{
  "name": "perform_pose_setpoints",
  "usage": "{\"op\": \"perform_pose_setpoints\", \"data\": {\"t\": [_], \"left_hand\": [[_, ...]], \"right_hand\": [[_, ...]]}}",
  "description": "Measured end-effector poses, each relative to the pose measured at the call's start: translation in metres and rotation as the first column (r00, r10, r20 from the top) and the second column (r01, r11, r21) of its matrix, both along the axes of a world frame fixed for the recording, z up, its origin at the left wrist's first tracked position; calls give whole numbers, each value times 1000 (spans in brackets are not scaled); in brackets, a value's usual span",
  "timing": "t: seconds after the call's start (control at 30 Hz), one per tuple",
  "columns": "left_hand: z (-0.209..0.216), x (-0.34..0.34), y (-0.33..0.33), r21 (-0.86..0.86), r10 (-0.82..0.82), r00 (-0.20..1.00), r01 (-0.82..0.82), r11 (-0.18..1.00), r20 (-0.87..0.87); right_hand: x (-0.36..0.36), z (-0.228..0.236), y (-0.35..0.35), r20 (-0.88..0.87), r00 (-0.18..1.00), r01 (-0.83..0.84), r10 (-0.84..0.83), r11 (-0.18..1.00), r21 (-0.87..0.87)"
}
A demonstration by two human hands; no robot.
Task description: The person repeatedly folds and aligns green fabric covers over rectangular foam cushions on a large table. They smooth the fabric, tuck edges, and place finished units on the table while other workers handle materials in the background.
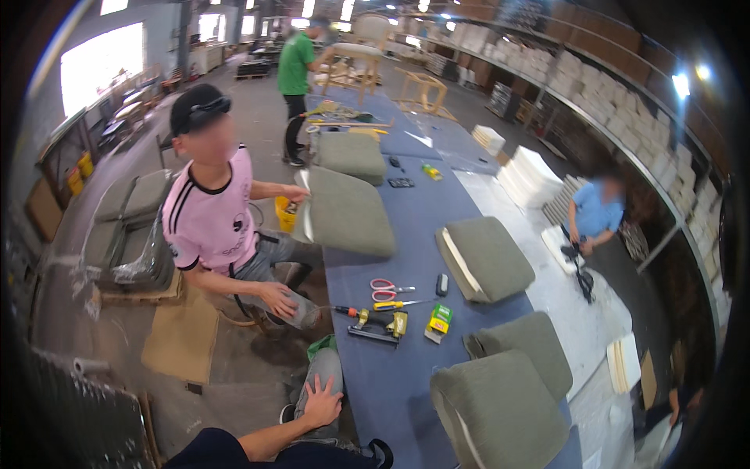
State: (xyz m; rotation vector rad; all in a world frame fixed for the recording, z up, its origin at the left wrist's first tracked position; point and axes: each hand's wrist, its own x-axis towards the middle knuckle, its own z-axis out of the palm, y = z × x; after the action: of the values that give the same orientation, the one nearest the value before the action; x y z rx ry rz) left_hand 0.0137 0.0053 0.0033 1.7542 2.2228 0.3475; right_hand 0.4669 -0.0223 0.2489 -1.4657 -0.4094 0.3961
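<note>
My left hand (321, 404) lies flat with its fingers spread on my grey-trousered knee (326, 369), beside the blue-covered table (367, 359). It holds nothing. My right hand is out of sight. Closest on the table, across from my knee, a grey-green upholstered cushion (504, 410) leans on another cushion (539, 344). Farther up lie a gold and black staple gun (379, 326), red-handled scissors (384, 291), a yellow-handled screwdriver (391, 306), a green and yellow box (439, 322) and a small dark object (442, 284).
At the table's left, a person in pink (207, 207) sits touching a grey-green cushion (344, 209). Another cushion (486, 258) lies at the right. Farther back stands a person in green (295, 62); a person in blue (598, 211) is beyond the white surface (500, 203).
</note>
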Motion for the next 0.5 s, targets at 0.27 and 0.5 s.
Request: {"op": "perform_pose_setpoints", "data": {"t": [0.27, 0.5], "left_hand": [[-5, -7, 0, 3, 13, 997, -13, 1000, 78], [-18, -13, 8, 18, 9, 998, -10, 1000, 59]], "right_hand": [[8, 72, 98, 54, 998, -55, 42, 961, 271], [-15, 110, 208, 211, 977, -79, -24, 882, 465]]}}
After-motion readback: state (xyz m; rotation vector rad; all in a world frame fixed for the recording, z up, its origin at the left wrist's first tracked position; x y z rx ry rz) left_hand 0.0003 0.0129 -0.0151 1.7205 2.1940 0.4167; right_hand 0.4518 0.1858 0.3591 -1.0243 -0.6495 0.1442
